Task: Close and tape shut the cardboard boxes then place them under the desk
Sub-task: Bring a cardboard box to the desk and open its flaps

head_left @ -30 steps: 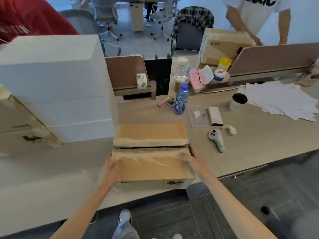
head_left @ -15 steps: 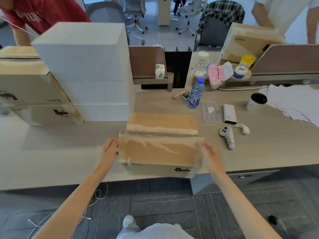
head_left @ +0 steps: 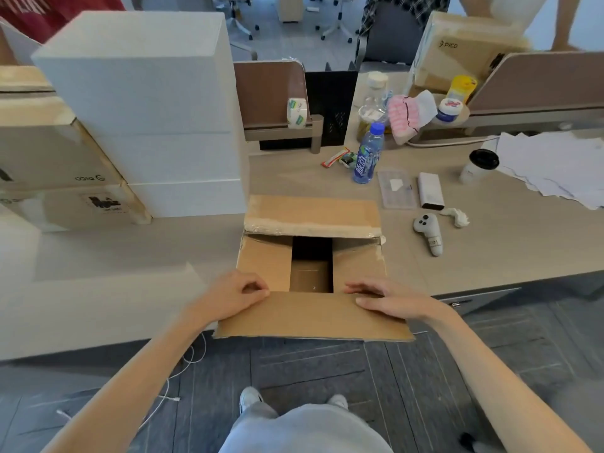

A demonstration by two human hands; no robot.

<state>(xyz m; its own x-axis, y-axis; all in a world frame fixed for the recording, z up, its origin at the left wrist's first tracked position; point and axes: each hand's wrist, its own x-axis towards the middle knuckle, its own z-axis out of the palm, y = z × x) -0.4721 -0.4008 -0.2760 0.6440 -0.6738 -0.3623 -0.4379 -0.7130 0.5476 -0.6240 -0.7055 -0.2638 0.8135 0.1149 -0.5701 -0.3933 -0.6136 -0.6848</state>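
Head view looks down on the cardboard box (head_left: 264, 263), which sits at the front edge of the bench (head_left: 130, 250), its long axis running left to right along that edge. Its top is not yet closed: the two short inner flaps are folded in with a dark gap between them. The far flap (head_left: 313, 210) lies back toward the rear of the bench. The near flap (head_left: 313, 317) is folded out toward the person and hangs past the front edge, so its free long edge points at the person and its hinge lies just beyond both hands. The left grip (head_left: 235, 295) has curled fingers pinching the flap's left end. The right grip (head_left: 392, 300) lies with straight fingers on its right end, holding nothing. Each is equally near, so the coming move looks like swinging this flap up and away over the opening.
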